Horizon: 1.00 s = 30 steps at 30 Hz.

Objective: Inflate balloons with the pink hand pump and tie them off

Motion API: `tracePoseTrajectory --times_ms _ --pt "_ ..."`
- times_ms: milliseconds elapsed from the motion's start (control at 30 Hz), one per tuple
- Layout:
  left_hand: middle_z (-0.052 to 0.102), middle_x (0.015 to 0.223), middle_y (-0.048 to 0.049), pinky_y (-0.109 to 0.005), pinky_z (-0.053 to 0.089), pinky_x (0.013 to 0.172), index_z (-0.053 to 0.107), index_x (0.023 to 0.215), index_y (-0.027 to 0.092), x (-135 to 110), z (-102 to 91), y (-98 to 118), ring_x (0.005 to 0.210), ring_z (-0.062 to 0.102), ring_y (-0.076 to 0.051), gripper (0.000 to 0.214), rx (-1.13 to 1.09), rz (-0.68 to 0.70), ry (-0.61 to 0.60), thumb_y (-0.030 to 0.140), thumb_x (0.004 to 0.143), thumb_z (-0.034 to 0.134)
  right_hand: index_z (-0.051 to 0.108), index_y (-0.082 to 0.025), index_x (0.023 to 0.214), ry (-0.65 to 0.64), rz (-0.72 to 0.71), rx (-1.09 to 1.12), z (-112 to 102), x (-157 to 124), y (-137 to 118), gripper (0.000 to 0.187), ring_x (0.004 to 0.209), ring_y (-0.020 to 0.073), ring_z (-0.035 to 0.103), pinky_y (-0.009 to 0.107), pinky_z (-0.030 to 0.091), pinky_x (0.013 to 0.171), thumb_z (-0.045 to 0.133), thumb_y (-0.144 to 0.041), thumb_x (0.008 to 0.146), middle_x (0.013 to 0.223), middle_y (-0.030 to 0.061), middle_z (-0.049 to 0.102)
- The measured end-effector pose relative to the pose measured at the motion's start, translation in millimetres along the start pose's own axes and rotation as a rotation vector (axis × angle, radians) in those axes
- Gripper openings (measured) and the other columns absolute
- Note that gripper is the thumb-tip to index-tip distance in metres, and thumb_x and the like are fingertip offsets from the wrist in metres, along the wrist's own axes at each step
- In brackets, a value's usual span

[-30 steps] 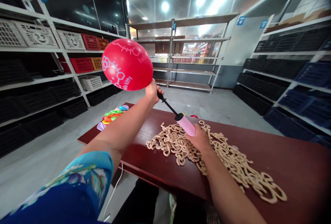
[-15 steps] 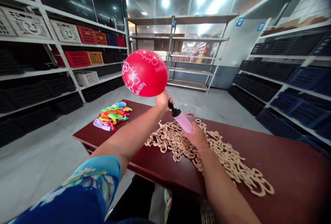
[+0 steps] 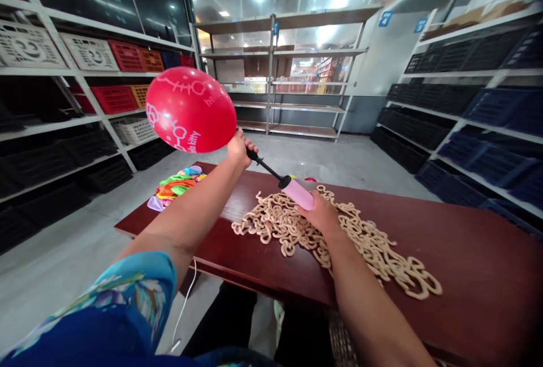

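Note:
My left hand (image 3: 238,149) is closed around the neck of a red balloon (image 3: 190,110) with white print, pinching it onto the black tip of a hand pump. My right hand (image 3: 323,215) grips the pink barrel of the pump (image 3: 297,192), whose black rod is drawn out toward the balloon. Both hands hover above a dark red table (image 3: 466,254). Under my right hand lies a heap of beige chain links (image 3: 360,240).
A pile of flat balloons in several colours (image 3: 176,184) lies at the table's far left corner. Shelving with plastic crates (image 3: 114,98) lines the left wall, dark bins (image 3: 475,112) the right, and open racks (image 3: 292,73) stand at the back. A white cable (image 3: 184,305) hangs below the table.
The pump went from extended to pushed in and is now drawn out again. The balloon shifted right, then back to the left. My view has turned slightly.

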<state>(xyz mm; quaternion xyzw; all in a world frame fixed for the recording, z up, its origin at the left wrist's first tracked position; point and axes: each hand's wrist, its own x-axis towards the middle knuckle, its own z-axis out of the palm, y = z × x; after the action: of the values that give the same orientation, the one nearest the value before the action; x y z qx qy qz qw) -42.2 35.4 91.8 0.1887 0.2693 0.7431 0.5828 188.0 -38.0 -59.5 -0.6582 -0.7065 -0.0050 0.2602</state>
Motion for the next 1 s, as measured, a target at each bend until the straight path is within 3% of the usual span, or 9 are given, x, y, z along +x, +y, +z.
tracePoseTrajectory --times_ms 167,300,467,567,867,1000 --pt "0.019 0.044 0.0083 -0.023 0.028 0.037 0.024 0.058 0.02 -18 -11.6 -47 0.032 0.026 -0.007 0.038 -0.018 -0.08 0.034 0.034 0.08 0.052 0.05 -0.021 0.094 -0.03 -0.011 -0.064 -7 -1 -8 0.053 0.079 0.0219 0.058 0.028 0.035 0.062 0.065 -0.059 0.061 0.089 0.0062 0.062" --pt "0.021 0.043 0.0079 -0.023 0.028 0.038 0.023 0.058 0.02 -32 -10.8 -68 0.032 0.026 -0.007 0.039 -0.045 -0.123 0.06 0.037 0.082 0.049 0.052 -0.018 0.1 -0.041 -0.012 -0.082 -15 -4 -16 0.057 0.083 0.0231 0.057 0.031 0.036 0.069 0.059 -0.063 0.066 0.092 0.0096 0.062" --pt "0.022 0.043 0.0081 -0.022 0.03 0.04 0.025 0.058 0.02 -42 -10.6 -82 0.032 0.027 -0.007 0.037 -0.064 -0.114 0.129 0.036 0.085 0.044 0.043 -0.018 0.126 0.252 -0.162 -0.114 -27 -15 -36 0.064 0.108 0.0289 0.045 0.046 0.024 0.094 0.053 -0.057 0.075 0.121 0.0148 0.051" --pt "0.024 0.042 0.0078 -0.023 0.032 0.041 0.025 0.058 0.02 -46 -12.2 -93 0.032 0.029 -0.007 0.035 -0.091 -0.157 0.12 0.034 0.085 0.042 0.039 -0.024 0.131 0.277 -0.293 -0.097 -31 -21 -49 0.054 0.11 0.0254 0.044 0.046 0.018 0.099 0.05 -0.045 0.082 0.124 0.0105 0.05" --pt "0.03 0.04 0.0056 -0.026 0.041 0.047 0.024 0.057 0.02 -47 -17.8 -119 0.036 0.039 -0.01 0.035 0.018 -0.272 0.055 0.034 0.085 0.038 0.056 -0.027 0.11 0.17 -0.249 -0.066 -36 -22 -40 0.032 0.093 0.0216 0.048 0.034 0.034 0.082 0.055 -0.034 0.08 0.109 0.0065 0.053" --pt "0.045 0.046 0.0012 -0.026 0.044 0.052 0.033 0.059 0.019 -28 -35.1 -115 0.045 0.05 -0.011 0.028 0.291 -0.101 0.107 0.03 0.084 0.042 0.057 -0.028 0.106 0.143 -0.187 -0.121 -41 -19 -30 0.028 0.091 0.0213 0.05 0.033 0.035 0.078 0.057 -0.034 0.078 0.106 0.0055 0.054"
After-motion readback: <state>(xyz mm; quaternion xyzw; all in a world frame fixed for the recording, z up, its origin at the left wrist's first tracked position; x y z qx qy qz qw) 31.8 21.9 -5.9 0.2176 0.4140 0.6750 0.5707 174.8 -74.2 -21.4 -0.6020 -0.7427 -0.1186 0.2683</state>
